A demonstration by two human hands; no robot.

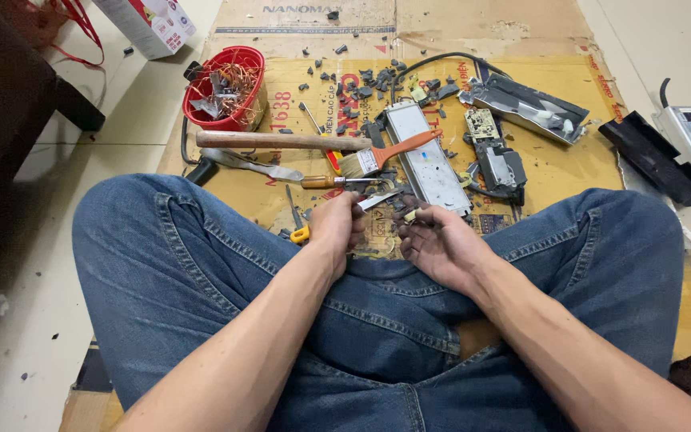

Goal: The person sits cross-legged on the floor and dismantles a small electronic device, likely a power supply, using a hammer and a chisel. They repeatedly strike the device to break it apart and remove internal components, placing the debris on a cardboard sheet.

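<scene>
Person sits cross-legged on cardboard (569, 172) over a pale tiled floor (121, 152), black scraps scattered. Left hand (336, 228) fingers curled on a small metal strip (379, 200); right hand (440, 240) half-clenched, contents hard to make out. Paintbrush (381, 156), hammer (281, 141), red basket (229, 84) beyond.

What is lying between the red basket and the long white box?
In the head view, the wooden hammer handle and scattered black broken bits lie between the round red plastic basket and the long white metal box.
</scene>
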